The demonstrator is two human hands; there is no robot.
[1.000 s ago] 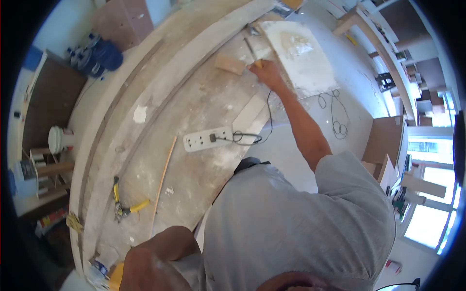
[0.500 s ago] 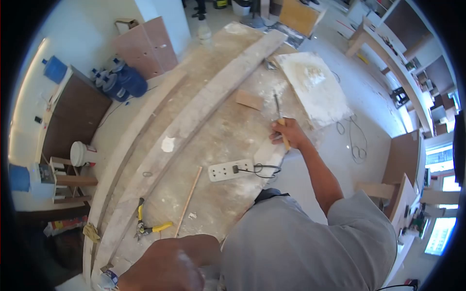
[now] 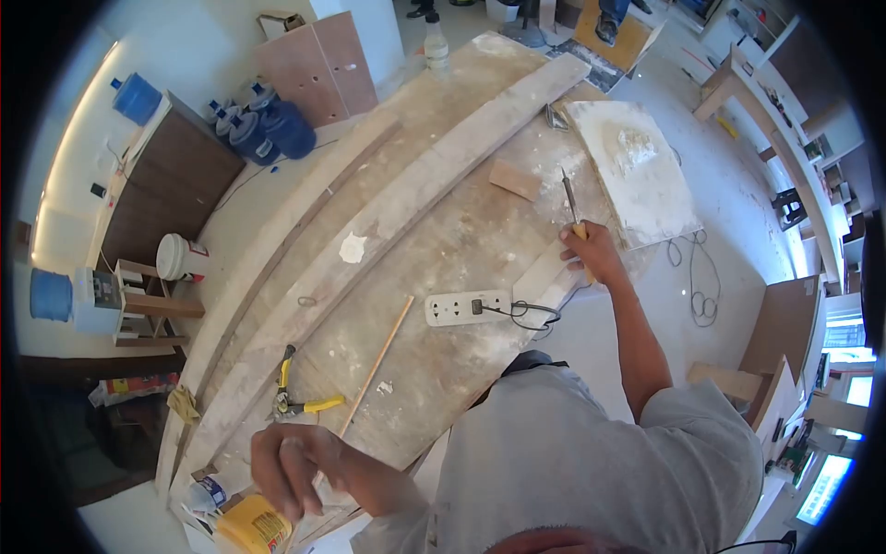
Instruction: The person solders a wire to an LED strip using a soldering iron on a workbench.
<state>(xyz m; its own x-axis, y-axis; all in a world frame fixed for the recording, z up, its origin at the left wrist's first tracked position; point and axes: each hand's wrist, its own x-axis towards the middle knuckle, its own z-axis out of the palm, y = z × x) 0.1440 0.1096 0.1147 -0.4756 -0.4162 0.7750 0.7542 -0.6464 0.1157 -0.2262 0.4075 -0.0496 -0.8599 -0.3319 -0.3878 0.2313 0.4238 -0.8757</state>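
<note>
My right hand [image 3: 592, 251] is closed round the wooden handle of a thin metal-tipped tool [image 3: 569, 196], its tip pointing away over the table. Beside it lie a small brown block [image 3: 515, 180] and a pale board piece [image 3: 546, 279]. My left hand [image 3: 300, 466] hangs over the table's near left part, fingers bent downward and slightly blurred; whether it holds anything is unclear. Near it are yellow-handled pliers [image 3: 293, 392], a thin wooden stick [image 3: 378, 365] and a yellow container [image 3: 254, 524]. A white power strip [image 3: 468, 307] with a black plug lies mid-table.
Two long curved wooden pieces [image 3: 406, 198] run along the table's left side. A white-smeared board [image 3: 637, 171] lies at the right edge. Blue water bottles [image 3: 286, 129] and a white bucket [image 3: 181, 257] stand on the left. Other people's feet [image 3: 606, 30] show at the top.
My right hand has drawn back toward me with the tool, which now shows fully. My left hand has risen into view with its fingers visible. The camera view has shifted, showing more of the room.
</note>
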